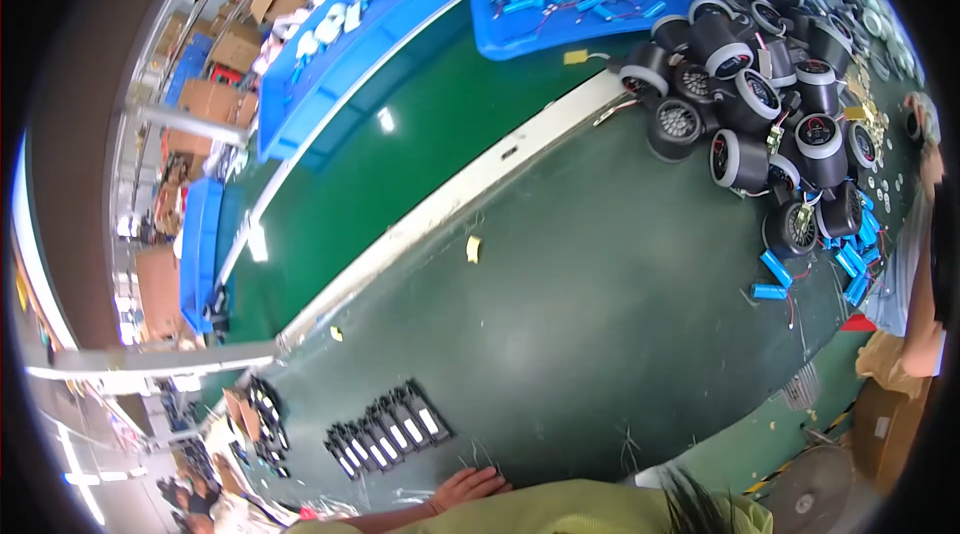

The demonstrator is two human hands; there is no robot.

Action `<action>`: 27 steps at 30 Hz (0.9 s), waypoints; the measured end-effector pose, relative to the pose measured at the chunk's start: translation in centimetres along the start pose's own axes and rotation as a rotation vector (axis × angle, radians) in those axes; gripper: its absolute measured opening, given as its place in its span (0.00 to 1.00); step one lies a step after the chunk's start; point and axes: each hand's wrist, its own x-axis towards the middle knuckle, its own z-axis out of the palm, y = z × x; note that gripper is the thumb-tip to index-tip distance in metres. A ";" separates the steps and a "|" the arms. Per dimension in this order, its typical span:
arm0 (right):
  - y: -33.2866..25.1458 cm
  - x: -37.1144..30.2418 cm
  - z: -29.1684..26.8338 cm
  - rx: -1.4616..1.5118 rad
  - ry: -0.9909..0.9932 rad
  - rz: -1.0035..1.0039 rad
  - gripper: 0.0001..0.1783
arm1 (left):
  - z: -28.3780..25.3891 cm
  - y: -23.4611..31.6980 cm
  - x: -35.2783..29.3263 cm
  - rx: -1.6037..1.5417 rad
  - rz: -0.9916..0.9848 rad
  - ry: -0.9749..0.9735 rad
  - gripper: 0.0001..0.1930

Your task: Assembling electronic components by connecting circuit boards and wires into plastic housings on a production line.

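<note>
My left hand [468, 488] rests at the near edge of the dark green table [560, 334], its fingers stretched out and holding nothing. Just beyond it lies a slanted row of several flat black rectangular pieces [388, 432] with white labels, set side by side. The fingers are apart from the row. A yellow-green garment [560, 509] fills the lower edge beside this hand. My right hand is out of view.
At the far right are piled black cylindrical housings [738, 162] with pale rims and blue wired cells [768, 291]. A blue tray [487, 37] holds more cells. A white rail [450, 202] borders a green conveyor [400, 154]. A co-worker's hand [922, 118] shows at right.
</note>
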 end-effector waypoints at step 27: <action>-44.2 -32.7 -43.1 -0.887 1.872 0.133 0.32 | -0.5 0.3 1.5 -0.114 0.002 0.420 0.20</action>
